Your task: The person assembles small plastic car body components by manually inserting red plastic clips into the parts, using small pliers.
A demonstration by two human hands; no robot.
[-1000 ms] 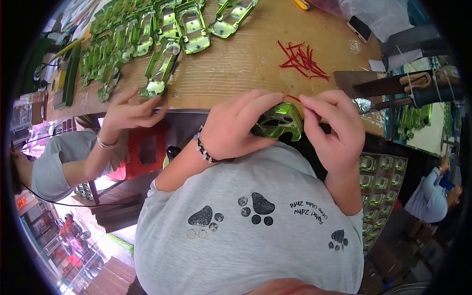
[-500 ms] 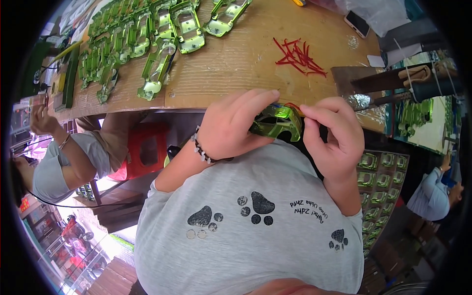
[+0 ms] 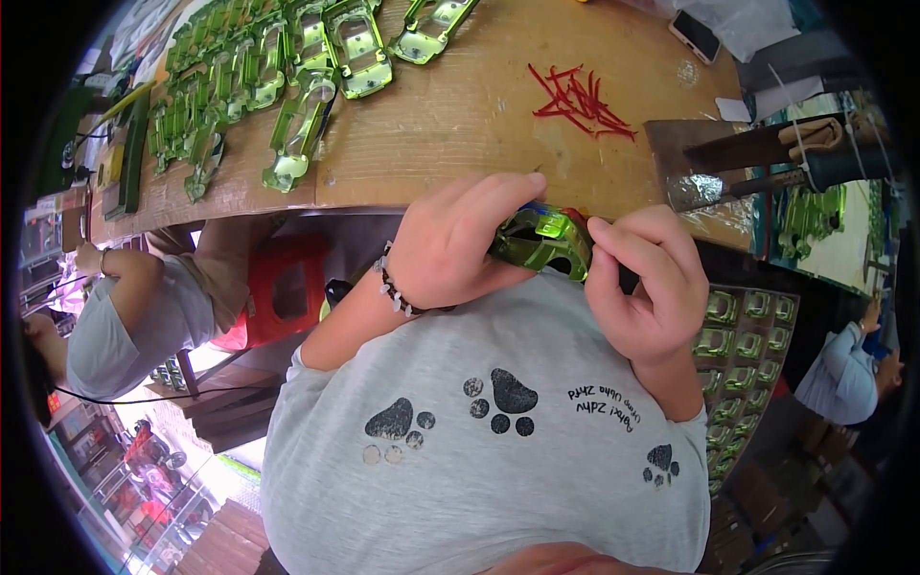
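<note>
A shiny green toy car body shell (image 3: pixel 544 240) is in my left hand (image 3: pixel 455 235), whose fingers wrap its left end just past the table's front edge. My right hand (image 3: pixel 650 278) is closed in a pinch at the shell's right end. A bit of thin red strip (image 3: pixel 579 215) shows at these fingertips, against the shell; most of it is hidden. On the table beyond lies a loose pile of red strips (image 3: pixel 580 101). Rows of similar green shells (image 3: pixel 359 53) cover the table's far left.
A soldering-iron-like tool with a dark handle (image 3: pixel 834 163) rests at the right, near a phone (image 3: pixel 695 36). A tray of green shells (image 3: pixel 738 345) stands below, right. Co-workers sit at left (image 3: pixel 144 311) and right (image 3: pixel 843 379); a red stool (image 3: pixel 297 283) is under the table.
The view has shifted slightly. The shell has tilted a little in my left hand, and my right fingertips have moved slightly down along its end. The co-worker at left has lowered an arm.
</note>
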